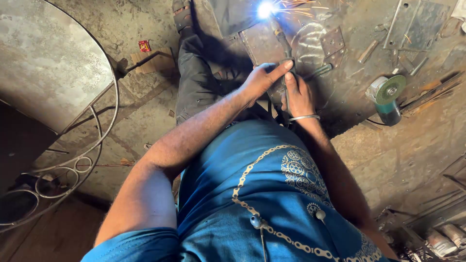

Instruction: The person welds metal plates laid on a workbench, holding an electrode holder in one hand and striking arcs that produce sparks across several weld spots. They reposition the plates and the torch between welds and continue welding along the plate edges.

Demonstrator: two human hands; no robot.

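Both hands are on the welding rod holder (284, 58) right now. My right hand (299, 94) has its grip wrapped closed around the handle, a bangle at the wrist, and my left hand (262, 80) is clamped over it from the side, forefinger laid straight along the shaft to steady it. The holder runs away from me and up to the arc (265, 9), which is burning bright blue-white with orange sparks flying off to the right.

The arc sits at the edge of a flat metal plate (264, 43) lying on the floor (383, 155), where it meets a darker sheet (233, 17). So the weld is live, mid-bead as I judge it. The glare hides the seam, so I cannot tell how much of the joint is already run or how much is left.

My leg (194, 77) stretches out beside the work, sandal at the far end. Just right of the plate lies a small square plate with holes (332, 41), and further right a green angle grinder (386, 97) rests untouched among scrap strips. A larger steel plate (417, 22) lies beyond it. Off to my left, well apart, stands a round metal frame with scrollwork rings (92, 160).
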